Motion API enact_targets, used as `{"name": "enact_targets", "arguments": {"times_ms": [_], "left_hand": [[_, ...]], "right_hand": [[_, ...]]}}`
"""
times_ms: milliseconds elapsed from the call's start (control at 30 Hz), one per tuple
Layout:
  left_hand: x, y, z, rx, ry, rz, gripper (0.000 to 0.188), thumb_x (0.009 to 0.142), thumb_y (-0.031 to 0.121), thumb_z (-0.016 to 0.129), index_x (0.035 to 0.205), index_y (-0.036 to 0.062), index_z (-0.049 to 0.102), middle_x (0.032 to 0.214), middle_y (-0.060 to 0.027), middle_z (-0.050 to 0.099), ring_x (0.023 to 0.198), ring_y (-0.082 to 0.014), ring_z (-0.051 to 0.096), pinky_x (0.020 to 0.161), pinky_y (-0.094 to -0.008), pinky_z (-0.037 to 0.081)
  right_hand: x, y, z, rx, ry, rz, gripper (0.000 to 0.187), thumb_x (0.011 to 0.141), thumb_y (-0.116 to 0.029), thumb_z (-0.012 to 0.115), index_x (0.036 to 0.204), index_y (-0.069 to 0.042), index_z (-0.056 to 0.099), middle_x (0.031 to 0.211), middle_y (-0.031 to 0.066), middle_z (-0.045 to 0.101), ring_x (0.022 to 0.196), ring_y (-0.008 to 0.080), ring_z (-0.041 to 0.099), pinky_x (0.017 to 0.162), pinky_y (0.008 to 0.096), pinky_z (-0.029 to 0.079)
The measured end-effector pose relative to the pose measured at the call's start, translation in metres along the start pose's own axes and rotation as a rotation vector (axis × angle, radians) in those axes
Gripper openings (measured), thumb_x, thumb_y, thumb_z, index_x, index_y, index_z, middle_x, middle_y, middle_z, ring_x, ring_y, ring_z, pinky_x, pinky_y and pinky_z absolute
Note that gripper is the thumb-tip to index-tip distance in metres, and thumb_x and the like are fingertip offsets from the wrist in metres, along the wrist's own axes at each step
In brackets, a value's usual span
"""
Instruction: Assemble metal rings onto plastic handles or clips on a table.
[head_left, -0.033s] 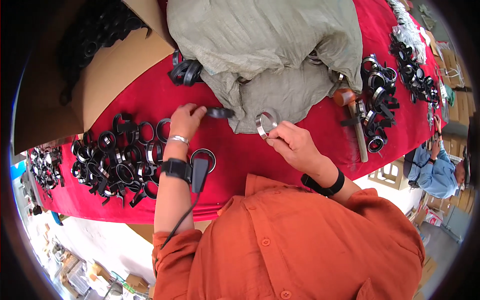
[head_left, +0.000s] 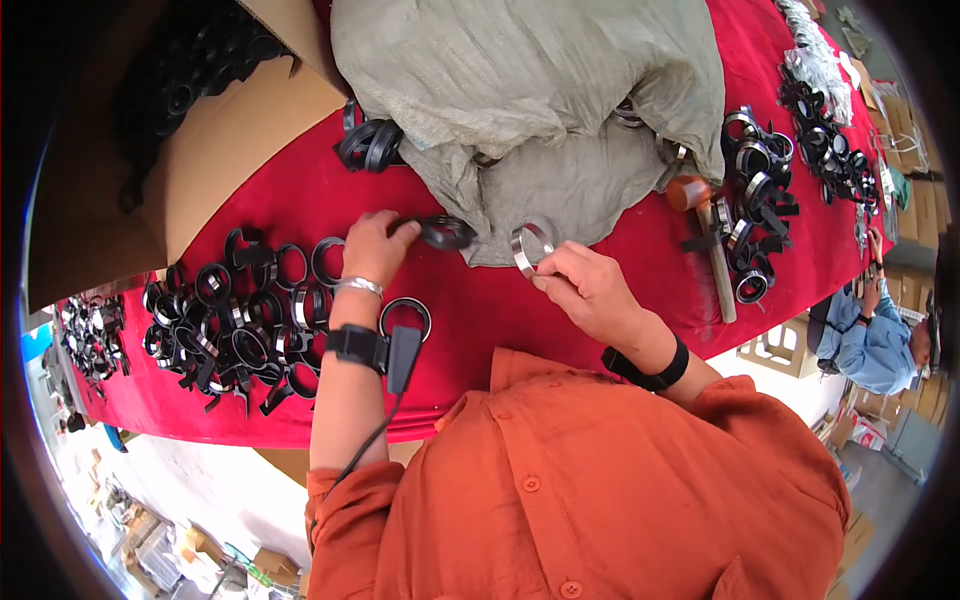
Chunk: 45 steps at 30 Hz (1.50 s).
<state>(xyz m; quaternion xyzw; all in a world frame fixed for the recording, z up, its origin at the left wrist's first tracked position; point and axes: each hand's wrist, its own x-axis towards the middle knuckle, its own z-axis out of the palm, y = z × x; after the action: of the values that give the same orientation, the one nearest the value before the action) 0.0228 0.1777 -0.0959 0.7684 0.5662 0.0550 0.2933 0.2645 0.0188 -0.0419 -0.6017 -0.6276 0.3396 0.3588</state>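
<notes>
Between the thumb and fingers of my left hand (head_left: 376, 248) is a black ring (head_left: 446, 232), tilted and slightly blurred, above the red cloth. My right hand (head_left: 588, 288) pinches a shiny silver metal ring (head_left: 522, 252) by its lower edge, held upright. The two rings are apart, with a short gap between them. Near my left wrist a single black-and-silver ring (head_left: 428, 322) lies on the cloth. Just beyond both rings spreads a grey-green woven sack (head_left: 560, 190), with a few metal rings partly showing under its folds.
A pile of black rings (head_left: 250, 345) lies left of my left forearm. An open cardboard box (head_left: 240, 140) with black parts stands far left. To the right lie an orange-headed mallet (head_left: 722, 265) and a heap of black-and-silver rings (head_left: 760, 160). A co-worker (head_left: 875, 345) is at the far right.
My left hand has shifted slightly to the right, and the black ring in it has turned so that more of its round opening shows. My right hand and the silver ring stay put.
</notes>
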Motion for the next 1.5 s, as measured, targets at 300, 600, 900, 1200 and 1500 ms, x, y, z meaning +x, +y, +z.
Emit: {"name": "enact_targets", "arguments": {"times_ms": [300, 600, 900, 1200, 1500], "left_hand": [[-0.054, 0.042, 0.035, 0.245, -0.173, 0.066, 0.044, 0.07, 0.033, 0.068, 0.1, 0.0025, 0.057, 0.097, -0.0155, 0.061, 0.094, -0.0329, 0.055, 0.079, -0.0451, 0.043], [-0.063, 0.042, 0.058, -0.553, -0.377, -0.133, 0.031, 0.078, 0.025, 0.061, 0.095, -0.0005, 0.056, 0.077, -0.0117, 0.062, 0.067, -0.0206, 0.059, 0.061, -0.0319, 0.047], [-0.121, 0.074, 0.022, -1.008, -0.265, -0.115, 0.017, 0.083, 0.005, 0.058, 0.098, -0.001, 0.053, 0.084, -0.0039, 0.06, 0.069, -0.009, 0.056, 0.059, -0.0228, 0.048], [-0.142, 0.079, 0.007, -0.974, -0.169, -0.021, 0.014, 0.088, 0.012, 0.055, 0.093, -0.0014, 0.053, 0.083, -0.0046, 0.06, 0.067, -0.0082, 0.055, 0.058, -0.0226, 0.048], [-0.154, 0.082, -0.005, -1.137, -0.007, -0.119, 0.028, 0.094, 0.027, 0.046, 0.08, 0.0029, 0.052, 0.065, -0.0055, 0.059, 0.047, -0.0061, 0.046, 0.042, -0.0198, 0.036]], "right_hand": [[-0.005, 0.005, 0.007, 0.013, -0.028, 0.012, 0.007, 0.079, -0.007, 0.061, 0.084, -0.003, 0.057, 0.072, 0.0089, 0.051, 0.06, 0.0221, 0.051, 0.055, 0.0306, 0.041], [-0.005, -0.001, 0.017, -0.022, -0.012, -0.081, 0.006, 0.079, -0.007, 0.06, 0.083, -0.004, 0.056, 0.072, 0.0101, 0.051, 0.06, 0.0263, 0.053, 0.054, 0.0338, 0.042], [0.0, -0.034, 0.021, -0.109, -0.044, -0.303, 0.006, 0.077, -0.007, 0.061, 0.082, -0.005, 0.057, 0.073, 0.0084, 0.05, 0.059, 0.0243, 0.054, 0.05, 0.0331, 0.044], [-0.004, -0.05, 0.027, -0.167, -0.131, -0.36, 0.006, 0.077, -0.009, 0.06, 0.078, -0.006, 0.054, 0.071, 0.0085, 0.048, 0.06, 0.0254, 0.054, 0.05, 0.035, 0.044], [0.014, -0.051, 0.006, 0.141, 0.064, -0.109, 0.018, 0.084, -0.019, 0.059, 0.091, -0.003, 0.059, 0.073, 0.009, 0.057, 0.064, 0.0206, 0.057, 0.056, 0.0308, 0.045]]}}
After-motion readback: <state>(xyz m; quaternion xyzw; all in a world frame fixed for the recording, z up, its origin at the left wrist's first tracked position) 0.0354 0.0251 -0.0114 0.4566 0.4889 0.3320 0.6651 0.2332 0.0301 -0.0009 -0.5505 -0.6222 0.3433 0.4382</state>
